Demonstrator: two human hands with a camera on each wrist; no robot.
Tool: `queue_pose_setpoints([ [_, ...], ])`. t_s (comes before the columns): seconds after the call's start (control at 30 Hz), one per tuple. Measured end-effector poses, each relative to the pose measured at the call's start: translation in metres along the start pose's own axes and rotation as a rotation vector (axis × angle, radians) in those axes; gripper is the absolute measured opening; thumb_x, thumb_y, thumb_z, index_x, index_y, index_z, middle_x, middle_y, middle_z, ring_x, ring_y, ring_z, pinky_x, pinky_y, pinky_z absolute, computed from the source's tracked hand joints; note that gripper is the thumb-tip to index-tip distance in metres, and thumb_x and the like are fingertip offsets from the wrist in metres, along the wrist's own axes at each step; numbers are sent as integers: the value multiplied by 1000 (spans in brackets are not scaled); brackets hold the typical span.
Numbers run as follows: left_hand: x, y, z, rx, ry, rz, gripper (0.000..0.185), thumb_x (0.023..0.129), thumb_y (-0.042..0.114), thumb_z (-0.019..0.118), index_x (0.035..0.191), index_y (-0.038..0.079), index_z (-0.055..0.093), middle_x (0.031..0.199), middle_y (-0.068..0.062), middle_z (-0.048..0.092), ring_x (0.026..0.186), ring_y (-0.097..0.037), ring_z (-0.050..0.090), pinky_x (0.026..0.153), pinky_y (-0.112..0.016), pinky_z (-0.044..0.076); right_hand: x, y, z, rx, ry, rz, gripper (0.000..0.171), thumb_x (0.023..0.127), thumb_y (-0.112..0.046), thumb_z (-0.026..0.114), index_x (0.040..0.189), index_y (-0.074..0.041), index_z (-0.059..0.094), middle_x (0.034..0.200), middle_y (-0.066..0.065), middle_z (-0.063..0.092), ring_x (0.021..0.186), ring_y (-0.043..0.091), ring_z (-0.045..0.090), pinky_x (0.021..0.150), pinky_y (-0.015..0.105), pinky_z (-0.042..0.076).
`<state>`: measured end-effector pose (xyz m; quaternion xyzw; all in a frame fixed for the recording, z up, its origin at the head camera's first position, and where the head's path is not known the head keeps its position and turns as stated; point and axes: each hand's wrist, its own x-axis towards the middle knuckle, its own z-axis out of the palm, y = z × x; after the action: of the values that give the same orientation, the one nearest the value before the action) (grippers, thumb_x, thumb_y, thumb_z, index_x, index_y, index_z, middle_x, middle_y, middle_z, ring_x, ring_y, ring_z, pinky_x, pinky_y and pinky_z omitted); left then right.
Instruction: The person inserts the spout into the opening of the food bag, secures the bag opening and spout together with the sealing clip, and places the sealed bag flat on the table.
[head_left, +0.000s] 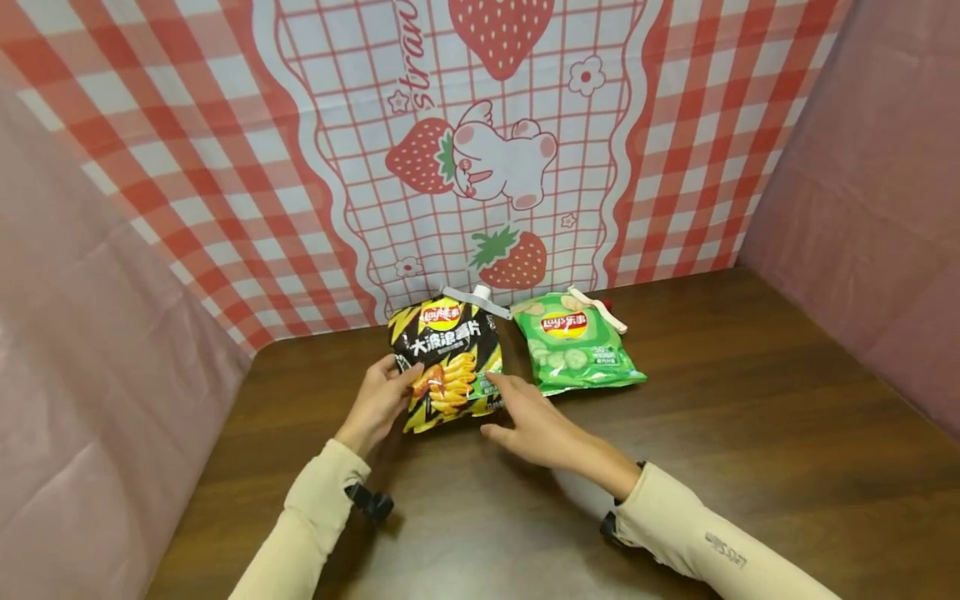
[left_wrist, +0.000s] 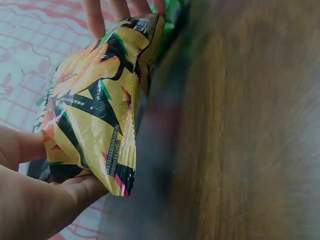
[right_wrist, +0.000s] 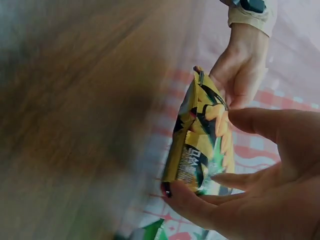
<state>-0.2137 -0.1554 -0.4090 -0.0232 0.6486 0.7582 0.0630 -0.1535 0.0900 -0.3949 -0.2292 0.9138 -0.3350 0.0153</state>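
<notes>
While the left hand [head_left: 377, 402] grips the black-and-yellow chip bag [head_left: 448, 364] standing on the wooden table [head_left: 750, 433] beside the green chip bag [head_left: 576, 343], the right hand [head_left: 534, 427], fingers loosely spread, touches its lower corner, so positioning appears underway and firmer two-handed purchase seems needed next.

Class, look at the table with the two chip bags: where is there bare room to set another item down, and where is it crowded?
Bare wood lies right of the green chip bag toward the pink side wall, and along the near table edge between the sleeves. It is crowded at the back centre, where the left hand and right hand flank the black-and-yellow chip bag.
</notes>
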Motion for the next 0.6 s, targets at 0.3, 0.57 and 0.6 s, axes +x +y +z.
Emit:
queue_pose_setpoints([
  [0.3,12,-11,3,250,111,-1,31,97,12,63,115,-11,52,66,3,50,50,-6,42,50,-20,38,6,3,12,-76,-42,59,69,94,-27,70,150,-2,39,152,33,31,137,45,38,108,56,37],
  [0.57,-18,-7,1,897,155,263,69,100,31,59,149,-7,30,139,-31,49,129,-44,48,108,-54,37,-31,19,-27,-249,226,-110,43,88,-16,75,125,2,62,133,29,53,119,44,54,98,56,46],
  [0.6,-28,-9,0,957,136,310,69,100,31,59,150,-6,29,142,-32,46,132,-45,44,108,-57,36,-40,26,-32,-259,253,-118,41,88,-16,76,122,1,63,130,27,55,117,42,55,97,56,46],
])
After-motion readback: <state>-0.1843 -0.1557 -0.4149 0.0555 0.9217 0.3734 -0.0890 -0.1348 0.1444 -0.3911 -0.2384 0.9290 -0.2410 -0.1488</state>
